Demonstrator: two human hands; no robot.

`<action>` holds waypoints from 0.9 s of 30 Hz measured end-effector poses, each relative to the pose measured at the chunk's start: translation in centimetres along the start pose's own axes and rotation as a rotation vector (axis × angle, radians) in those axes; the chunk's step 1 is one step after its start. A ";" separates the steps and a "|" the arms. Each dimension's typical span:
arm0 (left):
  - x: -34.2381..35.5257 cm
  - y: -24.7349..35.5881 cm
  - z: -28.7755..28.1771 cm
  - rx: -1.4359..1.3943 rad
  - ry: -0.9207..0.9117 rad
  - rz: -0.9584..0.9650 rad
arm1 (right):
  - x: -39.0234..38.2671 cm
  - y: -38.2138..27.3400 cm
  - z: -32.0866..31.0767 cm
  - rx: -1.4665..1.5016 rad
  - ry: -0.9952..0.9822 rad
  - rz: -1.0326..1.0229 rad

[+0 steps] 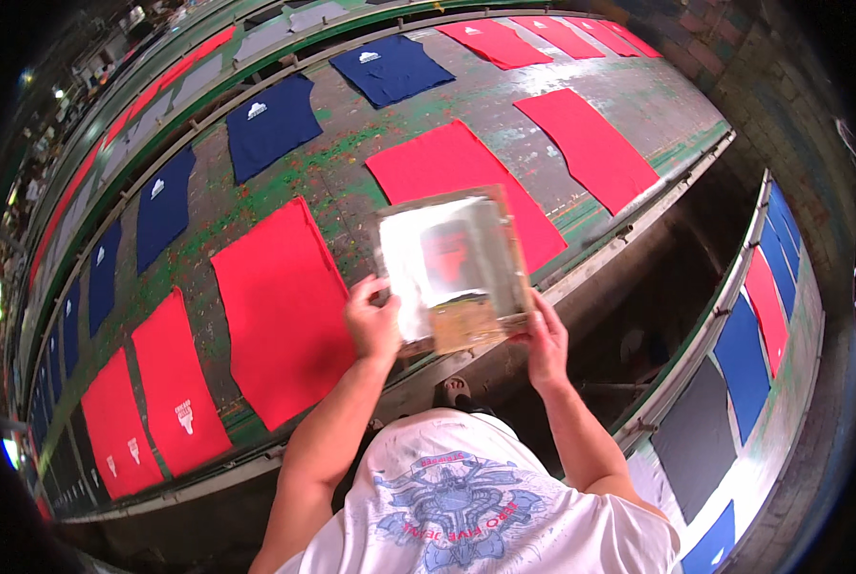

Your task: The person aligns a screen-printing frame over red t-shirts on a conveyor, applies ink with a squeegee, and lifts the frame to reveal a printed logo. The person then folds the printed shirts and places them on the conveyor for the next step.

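A small screen-printing frame (401, 251) with wooden edges is held up in front of me, above the near edge of the long table. Its mesh looks pale and shiny, with a reddish patch showing in the middle and a tan, ink-like area at the lower end. My left hand (374, 320) grips its left edge, thumb and fingers closed there. On the lower right corner, my right hand (547, 342) is closed round the wood. Beneath and beyond the frame lies a plain red fabric piece (438, 158), partly hidden by it. Another plain red piece (280, 306) lies left of my left hand.
The long green-stained table (351, 210) carries red pieces near me and navy pieces (273, 124) with white prints behind. Red pieces with white prints (179, 383) lie at left. Across a dark gap at right, a second table (782, 450) bears blue, red and grey pieces.
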State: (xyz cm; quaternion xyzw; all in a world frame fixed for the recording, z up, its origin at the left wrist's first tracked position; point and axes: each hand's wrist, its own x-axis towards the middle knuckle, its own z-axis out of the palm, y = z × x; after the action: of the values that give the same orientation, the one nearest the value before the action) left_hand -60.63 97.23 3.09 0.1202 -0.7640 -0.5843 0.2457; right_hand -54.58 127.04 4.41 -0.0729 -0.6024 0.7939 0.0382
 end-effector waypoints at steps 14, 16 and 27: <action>-3.9 3.1 10.7 0.019 -0.496 0.115 | 8.3 1.9 -17.4 0.119 0.235 -0.025; -4.1 2.4 6.0 0.217 -0.418 0.300 | 8.7 2.3 -17.9 0.109 0.217 -0.022; -8.1 -0.9 -8.3 0.943 -0.373 0.200 | 11.5 0.3 -19.6 -0.309 0.468 -0.048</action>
State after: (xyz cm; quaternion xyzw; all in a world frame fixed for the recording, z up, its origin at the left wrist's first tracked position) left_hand -49.53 93.88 1.96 0.0378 -0.9830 -0.1616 0.0791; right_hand -62.72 147.32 -1.83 -0.2449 -0.6928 0.6530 0.1836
